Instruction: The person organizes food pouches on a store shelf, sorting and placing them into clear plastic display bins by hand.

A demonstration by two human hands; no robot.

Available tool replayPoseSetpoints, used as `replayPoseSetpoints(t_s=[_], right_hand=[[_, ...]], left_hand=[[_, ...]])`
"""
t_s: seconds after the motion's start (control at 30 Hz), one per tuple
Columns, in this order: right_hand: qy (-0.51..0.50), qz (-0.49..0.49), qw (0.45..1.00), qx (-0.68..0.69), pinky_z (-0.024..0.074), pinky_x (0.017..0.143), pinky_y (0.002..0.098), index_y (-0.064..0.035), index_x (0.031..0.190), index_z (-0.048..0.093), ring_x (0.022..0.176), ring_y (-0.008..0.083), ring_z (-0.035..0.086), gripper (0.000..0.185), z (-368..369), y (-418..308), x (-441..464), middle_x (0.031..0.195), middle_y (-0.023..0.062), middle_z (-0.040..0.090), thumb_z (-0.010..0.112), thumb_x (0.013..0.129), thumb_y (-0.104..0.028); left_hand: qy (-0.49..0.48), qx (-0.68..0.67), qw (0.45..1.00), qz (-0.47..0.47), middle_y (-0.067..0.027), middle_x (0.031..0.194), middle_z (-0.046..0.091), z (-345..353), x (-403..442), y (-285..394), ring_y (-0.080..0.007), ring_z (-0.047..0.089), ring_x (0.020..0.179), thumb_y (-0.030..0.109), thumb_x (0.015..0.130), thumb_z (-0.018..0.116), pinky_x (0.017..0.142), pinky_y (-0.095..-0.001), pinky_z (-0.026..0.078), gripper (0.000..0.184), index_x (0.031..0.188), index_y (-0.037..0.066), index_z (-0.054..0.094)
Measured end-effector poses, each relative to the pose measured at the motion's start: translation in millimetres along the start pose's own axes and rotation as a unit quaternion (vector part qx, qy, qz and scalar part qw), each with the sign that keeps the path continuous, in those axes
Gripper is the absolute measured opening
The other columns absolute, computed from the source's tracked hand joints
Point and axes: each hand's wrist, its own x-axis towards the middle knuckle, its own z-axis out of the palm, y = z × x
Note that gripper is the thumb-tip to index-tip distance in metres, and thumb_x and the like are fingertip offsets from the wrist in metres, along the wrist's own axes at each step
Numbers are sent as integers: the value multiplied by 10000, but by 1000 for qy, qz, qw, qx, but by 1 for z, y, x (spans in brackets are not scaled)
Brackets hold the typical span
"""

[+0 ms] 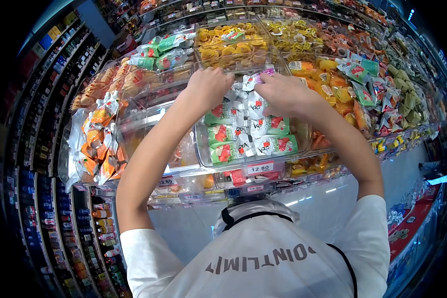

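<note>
— Fingers first: how many hands, and holding what?

— Two. Left hand [208, 85], fingers bent close together, over the back left corner of the clear bin [305, 137]; can't tell whether holding anything. Right hand [283, 96], thumb and fingers drawn narrow, at a white-and-purple pouch [250, 81] near the back edge; can't tell if gripped.

— And inside the bin?

— Green-and-white pouches [275, 145]: six plainly countable, in two columns of three, from the front edge back to the middle. More behind, too covered by the hands to count.

— On the front edge?

— One price tag [260, 169], reading 12.80.

— Farther out?

— Past the back edge, yellow pieces [231, 49] in two compartments, too many to count. Past the right edge, yellow-and-orange packs [328, 89]. Well beyond the left edge, orange-and-white pouches [102, 136], heaped, also uncountable.
</note>
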Motion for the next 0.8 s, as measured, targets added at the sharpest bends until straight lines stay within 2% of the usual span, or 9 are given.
replayPoseSetpoints(t_s=[0.13, 0.23, 0.27, 0.33, 0.4, 0.5, 0.6, 0.77, 0.8], right_hand=[[104, 4, 995, -8, 605, 921, 487, -29, 1190, 661, 1155, 352, 688, 286, 5, 10, 21, 1144, 154, 696, 722, 925, -117], [167, -53, 984, -15, 626, 857, 482, -38, 1156, 676, 1077, 375, 738, 208, 17, 29, 53, 1074, 164, 751, 656, 953, -78], [121, -40, 992, -24, 629, 846, 484, -44, 1145, 684, 1063, 375, 749, 196, 19, 32, 58, 1073, 164, 761, 652, 955, -82], [27, -17, 998, -45, 635, 825, 488, -56, 1123, 700, 1034, 377, 770, 176, 14, 33, 67, 1070, 164, 779, 645, 960, -90], [34, -2, 998, -50, 642, 854, 479, -76, 1116, 771, 1088, 346, 776, 196, 24, 35, 75, 1128, 146, 790, 677, 945, -86], [44, 14, 997, -59, 647, 874, 467, -96, 1136, 807, 1117, 313, 782, 216, 37, 34, 82, 1155, 110, 801, 700, 948, -96], [41, 6, 998, -57, 648, 871, 469, -92, 1147, 803, 1128, 318, 778, 224, 32, 33, 76, 1170, 118, 795, 704, 946, -96], [46, -4, 998, -44, 647, 876, 464, -92, 1129, 802, 1132, 329, 775, 208, 13, 39, 50, 1189, 130, 777, 704, 945, -97], [100, -20, 994, -46, 646, 855, 471, -80, 1095, 786, 1040, 330, 787, 175, 18, 43, 45, 1134, 128, 767, 697, 945, -88]], left_hand=[[-124, -25, 992, 31, -224, 1091, 775, 17, 40, -16, -401, 755, 1065, 230, 898, 747, 919, -507, 616, 410, 1227, 0, 663], [-175, -8, 984, 34, -235, 1103, 777, 2, 46, -12, -404, 758, 1063, 257, 906, 755, 915, -510, 618, 421, 1215, -12, 659], [-188, -2, 982, 31, -238, 1108, 777, -3, 45, -8, -405, 759, 1063, 263, 910, 755, 914, -510, 619, 419, 1209, -15, 658], [-183, 37, 982, 32, -184, 1158, 790, 7, 47, -6, -360, 768, 1097, 192, 909, 697, 921, -485, 628, 336, 1204, 32, 713], [-164, 85, 982, 26, -142, 1160, 804, 5, 41, 3, -325, 784, 1098, 160, 926, 655, 902, -448, 637, 310, 1209, 65, 740], [-112, 92, 989, 17, -191, 1026, 794, 24, 42, 2, -382, 793, 968, 181, 953, 668, 816, -504, 640, 269, 1171, 23, 663], [-78, 102, 992, 6, -178, 976, 790, 35, 44, 0, -374, 797, 920, 149, 971, 633, 774, -503, 641, 228, 1167, 36, 663], [-62, 65, 996, -6, -184, 984, 781, 34, 44, -9, -395, 780, 961, 254, 1017, 640, 808, -521, 627, 249, 1177, 65, 662], [-52, 49, 997, -3, -187, 999, 778, 29, 44, -9, -400, 775, 977, 282, 1023, 646, 818, -526, 623, 263, 1182, 73, 662]])
